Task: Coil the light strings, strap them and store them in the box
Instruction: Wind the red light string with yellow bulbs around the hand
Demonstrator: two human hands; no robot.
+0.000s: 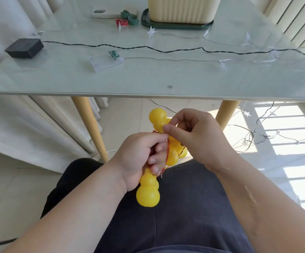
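Note:
A light string with yellow gourd-shaped bulbs [148, 194] on thin copper-red wire [167, 152] is bunched over my lap, below the table edge. My left hand [138, 159] grips the bundle of wire loops and bulbs. My right hand [193, 136] pinches the wire by the top bulb [157, 117] between thumb and forefinger. The cream ribbed box [182, 8] stands on a dark green lid [177, 25] at the table's far side. Green straps [131, 17] and a red strap [121, 21] lie to its left.
On the glass table [148, 77] lie a black battery box [24, 48] with a dark wire, a clear battery case [106, 61] with a star light string [151, 31], and a white phone [106, 13]. More star lights trail on the floor [275, 136] at right. Wooden table legs [91, 128] stand close ahead.

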